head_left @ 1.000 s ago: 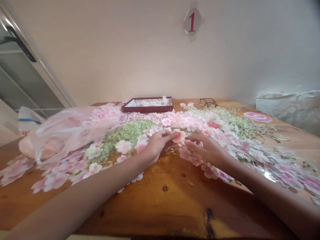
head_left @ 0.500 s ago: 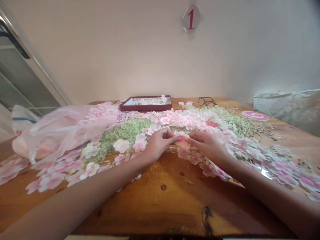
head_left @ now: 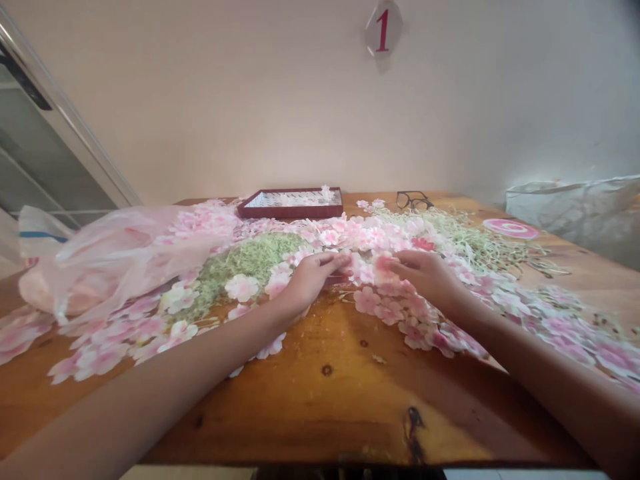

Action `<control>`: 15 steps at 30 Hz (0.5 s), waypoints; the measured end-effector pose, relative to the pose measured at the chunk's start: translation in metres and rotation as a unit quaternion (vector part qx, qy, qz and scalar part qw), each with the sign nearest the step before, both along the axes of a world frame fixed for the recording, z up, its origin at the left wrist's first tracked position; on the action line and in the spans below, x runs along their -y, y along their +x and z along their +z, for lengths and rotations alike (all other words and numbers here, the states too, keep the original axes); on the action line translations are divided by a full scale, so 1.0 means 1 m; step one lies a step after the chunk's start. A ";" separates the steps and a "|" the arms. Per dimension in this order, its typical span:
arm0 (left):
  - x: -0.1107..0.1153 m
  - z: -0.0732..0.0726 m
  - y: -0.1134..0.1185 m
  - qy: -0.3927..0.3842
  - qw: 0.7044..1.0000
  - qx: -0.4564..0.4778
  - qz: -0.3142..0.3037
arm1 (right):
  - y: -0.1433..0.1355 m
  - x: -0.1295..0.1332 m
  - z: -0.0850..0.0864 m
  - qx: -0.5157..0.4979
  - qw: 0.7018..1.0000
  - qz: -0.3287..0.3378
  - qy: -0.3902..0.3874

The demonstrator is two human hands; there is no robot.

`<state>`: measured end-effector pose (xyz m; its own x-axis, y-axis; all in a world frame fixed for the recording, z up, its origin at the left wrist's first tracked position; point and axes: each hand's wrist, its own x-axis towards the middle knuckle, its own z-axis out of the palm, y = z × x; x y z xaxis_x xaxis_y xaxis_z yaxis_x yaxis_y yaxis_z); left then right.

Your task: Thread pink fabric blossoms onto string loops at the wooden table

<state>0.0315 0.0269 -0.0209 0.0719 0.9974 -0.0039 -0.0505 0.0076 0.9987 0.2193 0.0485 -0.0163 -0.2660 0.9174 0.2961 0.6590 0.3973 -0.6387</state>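
Note:
Over the middle of the wooden table, my left hand (head_left: 311, 279) is closed in a pinch, its fingertips beside a pale pink artificial flower (head_left: 361, 271). Whatever lies between those fingertips is too small to make out. A short gap to the right, my right hand (head_left: 425, 275) pinches a pink artificial flower (head_left: 384, 262) between thumb and fingers. Many loose pink and white artificial blossoms (head_left: 350, 232) spread behind both hands. Under the right hand, more blossoms (head_left: 390, 311) lie on the wood. Left of my left hand is a mound of green artificial foliage (head_left: 250, 259).
A clear plastic bag (head_left: 125, 260) with pink flowers lies at left. At the back stand a dark red tray (head_left: 295, 211) and a pair of glasses (head_left: 414, 201). Pale green stems (head_left: 480, 243), a pink oval tag (head_left: 511, 229) and a white sack (head_left: 575, 210) are at right.
My hands have moved slightly apart from where they met at one flower. The right hand has shifted a little to the right. The view has tilted slightly.

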 end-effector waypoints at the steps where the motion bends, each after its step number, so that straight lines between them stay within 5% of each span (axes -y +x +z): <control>1: 0.000 0.001 0.000 -0.014 1.000 0.007 0.003 | 0.003 -0.005 -0.003 0.021 1.000 -0.014 0.006; 8: 0.000 -0.003 -0.002 -0.031 0.999 0.024 -0.006 | 0.010 -0.015 -0.010 0.068 0.983 -0.072 0.156; 13: -0.001 -0.005 -0.002 -0.039 0.999 0.015 -0.007 | -0.005 0.012 0.004 0.130 0.973 0.138 0.132; 15: 0.000 -0.004 -0.002 -0.048 0.999 0.020 -0.001 | -0.009 0.017 0.002 0.146 0.967 0.169 0.121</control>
